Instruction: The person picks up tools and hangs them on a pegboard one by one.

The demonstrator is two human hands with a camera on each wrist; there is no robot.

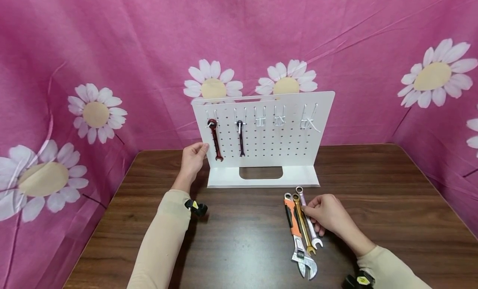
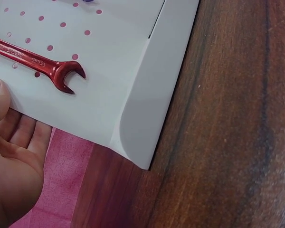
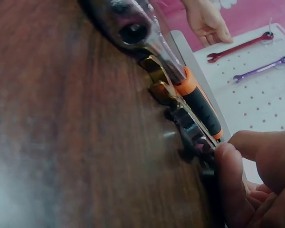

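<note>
My left hand [image 1: 193,159] grips the left edge of a white pegboard stand [image 1: 261,182], thumb in front and fingers behind. Near that thumb hangs a red combination wrench [image 1: 215,142]; a purple combination wrench [image 1: 241,140] hangs to its right, both on hooks. On the table before the stand, my right hand [image 1: 328,213] pinches a pale silver-pink combination wrench [image 1: 314,235] between thumb and index finger. Close along its left side lie a gold combination wrench [image 1: 306,235] and an adjustable wrench [image 1: 293,218] with orange-and-black handle. In the right wrist view the fingertips partly hide the pinched wrench.
More white wire hooks, such as the middle hook [image 1: 260,118] and the right-hand hook [image 1: 309,120], bear no tools. The stand is on a brown wooden table [image 1: 231,235]. A pink curtain [image 1: 149,52] with large daisies surrounds the table's back and sides.
</note>
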